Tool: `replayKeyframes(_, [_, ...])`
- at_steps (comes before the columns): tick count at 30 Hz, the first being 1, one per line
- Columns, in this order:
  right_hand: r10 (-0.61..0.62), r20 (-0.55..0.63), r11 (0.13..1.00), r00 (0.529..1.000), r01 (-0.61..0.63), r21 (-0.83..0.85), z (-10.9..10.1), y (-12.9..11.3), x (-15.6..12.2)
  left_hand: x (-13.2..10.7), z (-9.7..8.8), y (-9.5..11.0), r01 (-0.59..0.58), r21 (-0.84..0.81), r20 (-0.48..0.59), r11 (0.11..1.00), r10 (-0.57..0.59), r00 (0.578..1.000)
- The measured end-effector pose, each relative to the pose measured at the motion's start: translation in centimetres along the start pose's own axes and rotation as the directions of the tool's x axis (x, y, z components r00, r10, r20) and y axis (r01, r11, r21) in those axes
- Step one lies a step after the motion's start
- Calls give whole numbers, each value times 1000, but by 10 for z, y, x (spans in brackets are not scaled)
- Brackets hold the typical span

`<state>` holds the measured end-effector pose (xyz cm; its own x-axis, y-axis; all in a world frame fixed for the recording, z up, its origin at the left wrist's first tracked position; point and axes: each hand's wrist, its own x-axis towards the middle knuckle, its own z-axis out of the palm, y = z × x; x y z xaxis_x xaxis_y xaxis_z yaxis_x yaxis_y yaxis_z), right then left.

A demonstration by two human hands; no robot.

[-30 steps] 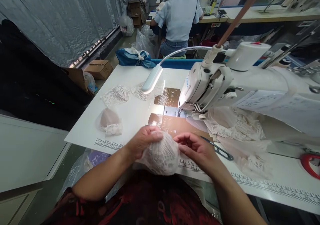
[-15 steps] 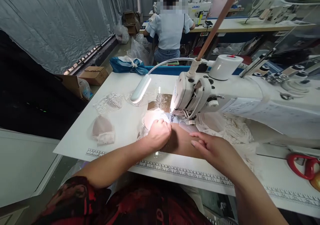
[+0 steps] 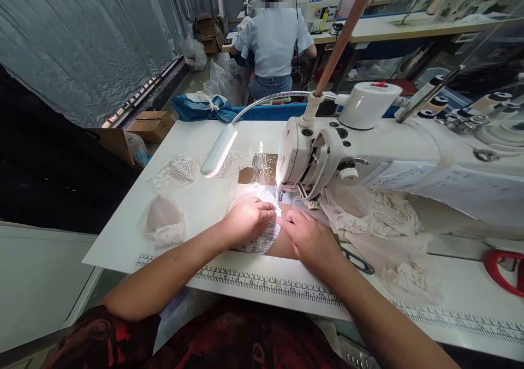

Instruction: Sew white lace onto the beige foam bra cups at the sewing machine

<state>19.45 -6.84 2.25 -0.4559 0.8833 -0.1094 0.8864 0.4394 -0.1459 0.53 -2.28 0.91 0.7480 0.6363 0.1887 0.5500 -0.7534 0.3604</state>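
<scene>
Under the lamp, a white lace bra cup point(image 3: 262, 242) lies on the brown plate just left of the needle of the sewing machine point(image 3: 301, 156). My left hand point(image 3: 250, 220) rests over the lace, its fingers closed on the cup near the needle. From the right, my right hand point(image 3: 308, 235) pinches the cup's edge with thumb and forefinger, close to the left fingertips. Part of the cup is hidden under my left hand. A padded beige cup with lace trim point(image 3: 166, 222) lies to the left, below flat lace pieces point(image 3: 176, 172).
A lamp point(image 3: 220, 150) on a bent neck hangs over the table. Sheer lace pieces point(image 3: 380, 216) lie right of the needle, with red-handled scissors point(image 3: 503, 271) farther right. A printed ruler point(image 3: 262, 281) runs along the front edge. Ahead, a person point(image 3: 274, 44) sits at another machine.
My right hand has moved left to the cup's edge and closed on it. My left hand has shifted slightly left and down, and more lace now shows below it. A dark-handled tool shows beside my right wrist.
</scene>
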Motion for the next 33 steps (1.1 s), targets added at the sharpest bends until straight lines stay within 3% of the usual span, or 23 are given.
replayKeyframes(6, [119,-7,990,993,-119,-74,-2,0,11,11,25,-19,-88,98,-135,991,101,986])
replayKeyframes(12, [178,-5,978,984,-178,-105,1,4,20,21,19,-32,-125,101,-163,987,140,977])
replayKeyframes(18, [154,-48,981,987,-158,-115,6,4,20,23,20,-41,-139,74,-135,988,148,980])
replayKeyframes(33, [106,-192,991,976,-119,-58,23,9,18,19,14,-27,124,292,-73,948,-107,992])
